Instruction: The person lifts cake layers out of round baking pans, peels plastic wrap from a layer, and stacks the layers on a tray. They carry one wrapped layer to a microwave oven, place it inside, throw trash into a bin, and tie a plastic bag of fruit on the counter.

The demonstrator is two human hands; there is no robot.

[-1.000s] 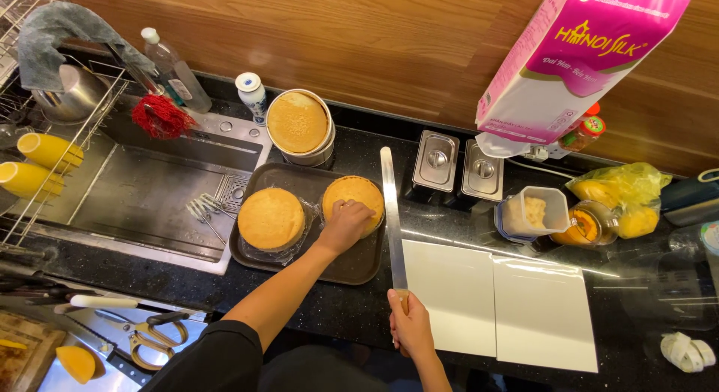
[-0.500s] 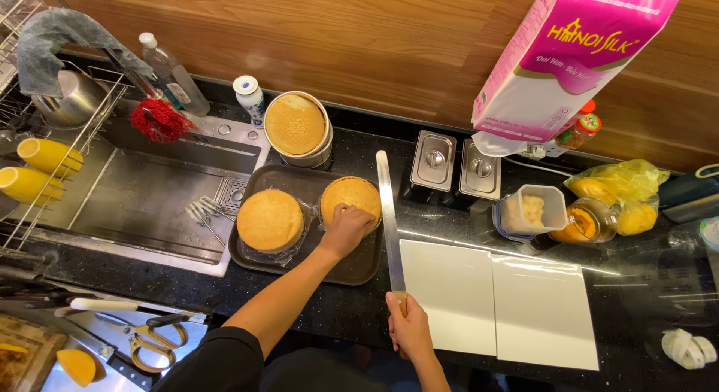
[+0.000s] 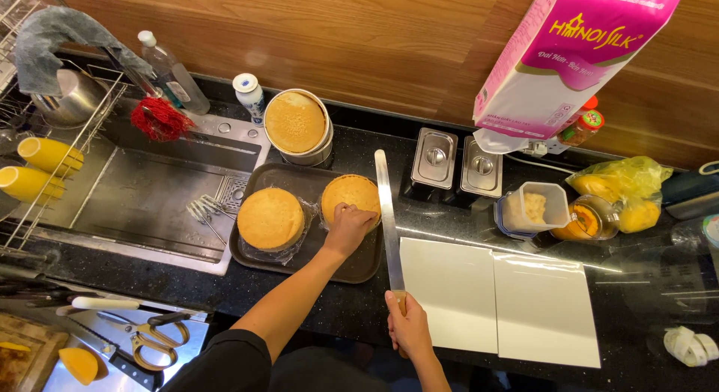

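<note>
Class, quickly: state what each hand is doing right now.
Left hand: resting on the right-hand round sponge cake, gripping nothing.
Right hand: closed on the long knife.

Single head view; looks steeply down, close over black countertop (image 3: 359, 302)

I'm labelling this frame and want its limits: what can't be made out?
All head view:
- Knife handle: wrapped by the right hand.
- Right cake: near edge under the left hand.
- Steel tins: lids hide the contents.
- Carton: top cut off by the frame edge.
</note>
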